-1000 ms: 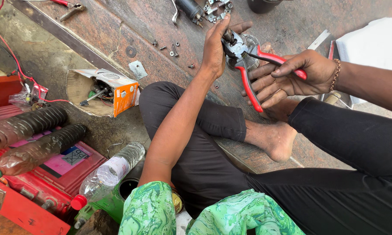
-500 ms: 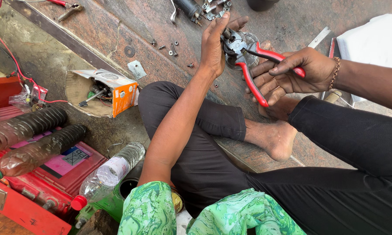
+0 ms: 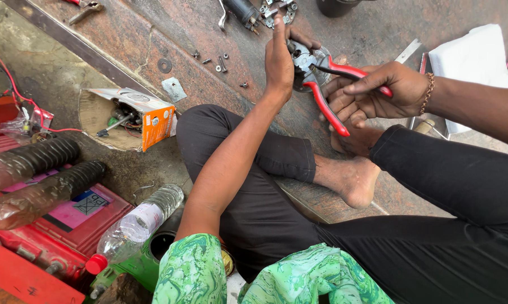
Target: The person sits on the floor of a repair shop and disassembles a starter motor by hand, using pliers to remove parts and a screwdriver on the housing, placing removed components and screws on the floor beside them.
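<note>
over stone floor [image 3: 152, 34], left hand [image 3: 280, 59] grips metal part [image 3: 305, 56], right hand [image 3: 380, 90] closed round red pliers [image 3: 327, 95] biting it.

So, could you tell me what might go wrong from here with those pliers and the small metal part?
The left hand holds the small metal part right at the nose of the red-handled pliers, so a slip could pinch its fingers. The right hand squeezes the handles above a bare foot; a dropped part or tool might land on it. Loose screws lie nearby and could scatter.
</note>
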A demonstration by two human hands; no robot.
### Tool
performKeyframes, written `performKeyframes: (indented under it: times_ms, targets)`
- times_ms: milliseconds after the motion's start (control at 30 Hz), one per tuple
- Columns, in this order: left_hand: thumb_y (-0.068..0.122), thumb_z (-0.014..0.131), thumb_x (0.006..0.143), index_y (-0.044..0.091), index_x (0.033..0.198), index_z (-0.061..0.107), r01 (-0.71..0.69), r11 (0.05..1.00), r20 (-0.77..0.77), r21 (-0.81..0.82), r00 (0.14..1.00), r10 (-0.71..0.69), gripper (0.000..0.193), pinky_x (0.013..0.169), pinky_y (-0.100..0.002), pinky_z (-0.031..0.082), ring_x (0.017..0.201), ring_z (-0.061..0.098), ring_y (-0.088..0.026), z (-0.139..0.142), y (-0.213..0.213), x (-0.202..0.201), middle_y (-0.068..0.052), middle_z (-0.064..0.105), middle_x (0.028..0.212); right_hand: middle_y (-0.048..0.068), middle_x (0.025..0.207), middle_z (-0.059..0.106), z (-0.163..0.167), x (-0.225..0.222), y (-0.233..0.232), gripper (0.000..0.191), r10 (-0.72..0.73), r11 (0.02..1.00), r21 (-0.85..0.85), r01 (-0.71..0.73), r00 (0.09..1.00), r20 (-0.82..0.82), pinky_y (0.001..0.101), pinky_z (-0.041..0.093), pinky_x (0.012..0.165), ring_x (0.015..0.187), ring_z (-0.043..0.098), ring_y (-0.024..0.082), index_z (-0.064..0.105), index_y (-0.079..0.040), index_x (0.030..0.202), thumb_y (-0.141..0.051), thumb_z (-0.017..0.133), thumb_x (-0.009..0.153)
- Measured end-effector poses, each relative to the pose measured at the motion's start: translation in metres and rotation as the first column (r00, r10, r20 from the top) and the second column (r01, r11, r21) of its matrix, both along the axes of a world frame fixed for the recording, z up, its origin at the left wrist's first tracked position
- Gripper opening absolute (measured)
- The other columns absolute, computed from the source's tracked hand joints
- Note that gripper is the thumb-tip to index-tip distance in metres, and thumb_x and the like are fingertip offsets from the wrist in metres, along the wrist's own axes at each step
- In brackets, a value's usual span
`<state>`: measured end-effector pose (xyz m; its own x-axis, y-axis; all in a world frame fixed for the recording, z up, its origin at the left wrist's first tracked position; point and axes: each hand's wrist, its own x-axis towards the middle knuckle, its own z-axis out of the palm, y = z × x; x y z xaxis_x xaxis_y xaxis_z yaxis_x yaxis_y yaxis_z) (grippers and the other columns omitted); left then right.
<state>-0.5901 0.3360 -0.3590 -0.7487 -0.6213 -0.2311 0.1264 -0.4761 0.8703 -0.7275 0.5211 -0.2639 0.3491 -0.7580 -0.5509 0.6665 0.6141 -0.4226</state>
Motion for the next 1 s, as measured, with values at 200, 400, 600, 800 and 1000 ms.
performKeyframes:
  times_ms: [200, 400, 600, 800, 1000]
  targets:
    - [0.064, 0.013, 0.106, 0.006, 0.074, 0.055, -0.159, 0.987, 0.057, 0.001, 0.986, 0.158, 0.078, 0.073, -0.037, 0.059, 0.070, 0.070, -0.022, -0.010, 0.001, 0.003, -0.011, 0.065, 0.070, 0.026, 0.111, 0.067, 0.023, 0.002, -0.021, 0.048, 0.089, 0.994, -0.033, -0.100, 0.966, -0.245, 0.0499, 0.063, 0.084, 0.097, 0.073, 0.034, 0.043, 0.001, 0.139, -0.027, 0.052, 0.102]
    - [0.063, 0.016, 0.106, 0.002, 0.073, 0.056, -0.305, 0.947, 0.138, 0.100, 0.947, 0.291, 0.080, 0.074, -0.036, 0.055, 0.068, 0.066, -0.024, -0.011, -0.005, 0.001, -0.014, 0.068, 0.070, 0.023, 0.117, 0.066, 0.071, 0.025, -0.042, 0.102, 0.150, 0.851, 0.165, -0.498, -0.070, -0.986, 0.0451, 0.059, 0.087, 0.106, 0.070, 0.035, 0.045, 0.000, 0.141, -0.072, 0.069, 0.073]
    - [0.065, 0.013, 0.105, 0.002, 0.074, 0.058, -0.325, 0.945, 0.215, 0.026, 0.925, 0.312, 0.083, 0.076, -0.033, 0.055, 0.069, 0.067, -0.022, -0.009, -0.007, 0.001, -0.014, 0.069, 0.071, 0.025, 0.118, 0.057, 0.097, 0.069, -0.058, 0.145, 0.246, 0.617, 0.675, -0.405, -0.715, -0.654, 0.0423, 0.061, 0.070, 0.093, 0.070, 0.037, 0.028, 0.005, 0.160, -0.089, 0.072, 0.058]
    - [0.063, 0.018, 0.106, 0.003, 0.081, 0.059, -0.256, 0.956, 0.136, 0.146, 0.962, 0.237, 0.077, 0.074, -0.035, 0.057, 0.072, 0.068, -0.021, -0.008, -0.008, 0.005, -0.015, 0.071, 0.078, 0.024, 0.109, 0.059, 0.104, 0.070, -0.064, 0.134, 0.240, 0.610, 0.695, -0.380, -0.748, -0.619, 0.0415, 0.060, 0.063, 0.081, 0.071, 0.036, 0.029, 0.007, 0.157, -0.078, 0.076, 0.064]
    - [0.058, 0.017, 0.109, 0.002, 0.087, 0.062, -0.188, 0.950, 0.022, 0.248, 0.982, 0.188, 0.075, 0.078, -0.034, 0.059, 0.080, 0.070, -0.020, 0.000, -0.004, 0.006, -0.018, 0.076, 0.089, 0.026, 0.102, 0.062, 0.111, 0.067, -0.059, 0.129, 0.254, 0.642, 0.670, -0.373, -0.721, -0.644, 0.0431, 0.060, 0.059, 0.074, 0.073, 0.037, 0.034, 0.008, 0.154, -0.074, 0.075, 0.064]
